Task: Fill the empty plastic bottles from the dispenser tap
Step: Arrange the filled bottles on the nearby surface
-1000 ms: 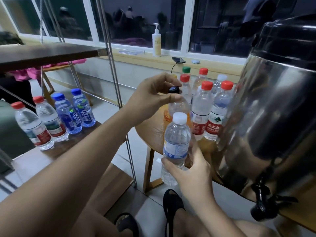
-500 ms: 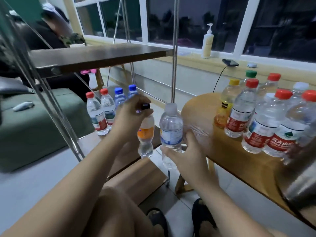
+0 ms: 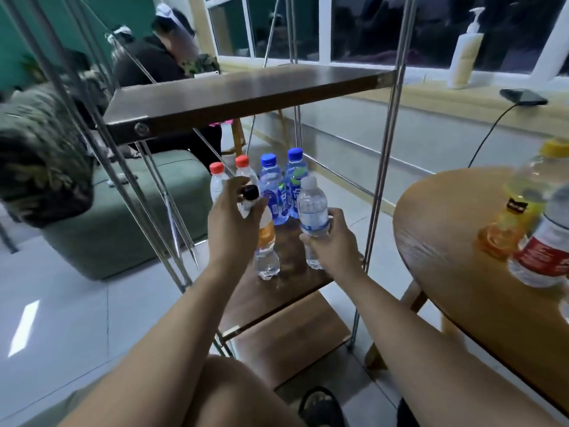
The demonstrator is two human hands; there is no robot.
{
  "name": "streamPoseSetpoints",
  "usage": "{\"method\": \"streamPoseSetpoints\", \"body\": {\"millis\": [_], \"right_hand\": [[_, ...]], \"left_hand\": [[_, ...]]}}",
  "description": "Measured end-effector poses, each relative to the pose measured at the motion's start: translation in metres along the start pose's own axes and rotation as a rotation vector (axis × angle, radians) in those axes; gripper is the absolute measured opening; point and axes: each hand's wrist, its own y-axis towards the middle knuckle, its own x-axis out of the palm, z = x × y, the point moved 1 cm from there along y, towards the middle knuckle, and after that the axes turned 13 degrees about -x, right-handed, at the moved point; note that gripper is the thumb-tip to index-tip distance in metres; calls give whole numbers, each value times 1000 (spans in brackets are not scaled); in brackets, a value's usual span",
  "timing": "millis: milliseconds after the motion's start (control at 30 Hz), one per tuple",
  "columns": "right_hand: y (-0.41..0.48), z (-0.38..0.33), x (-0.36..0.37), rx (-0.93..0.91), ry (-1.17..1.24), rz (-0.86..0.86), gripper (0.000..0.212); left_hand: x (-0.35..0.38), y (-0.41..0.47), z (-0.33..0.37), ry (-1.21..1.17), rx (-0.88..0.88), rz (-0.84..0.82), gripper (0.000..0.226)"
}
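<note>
Your left hand [image 3: 232,220], in the middle of the frame, grips by the neck a clear plastic bottle with a black cap and an orange label [image 3: 266,241], and its fingers are curled around the top. Your right hand [image 3: 337,245], just to the right, is wrapped around the lower body of a clear plastic bottle with a white cap and a blue label [image 3: 312,208]. Both bottles stand upright, near each other, over the dark wooden lower shelf [image 3: 295,285] of the metal rack; I cannot tell if their bases touch it. Behind them on this shelf stand two red-capped bottles [image 3: 217,180] and two blue-capped bottles [image 3: 271,183]. At the right of the frame, the round wooden desk [image 3: 446,257] carries more bottles [image 3: 505,223].
</note>
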Motion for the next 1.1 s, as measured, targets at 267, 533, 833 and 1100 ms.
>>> {"method": "streamPoseSetpoints", "body": {"millis": [267,533,833,1100], "right_hand": [[20,14,6,48,66,-51,72],[-9,25,-2,4,-125,-6,52],[-18,42,8,-69,-107,-279,44],[11,59,17,-126,-161,-293,56]], "left_hand": [[-5,-31,-34,108,-257,-38,27],[23,-49,-64,347,-317,-712,45],[34,-35,-68,364,-410,-635,54],[43,-21,-78,456,-456,-498,53]]}}
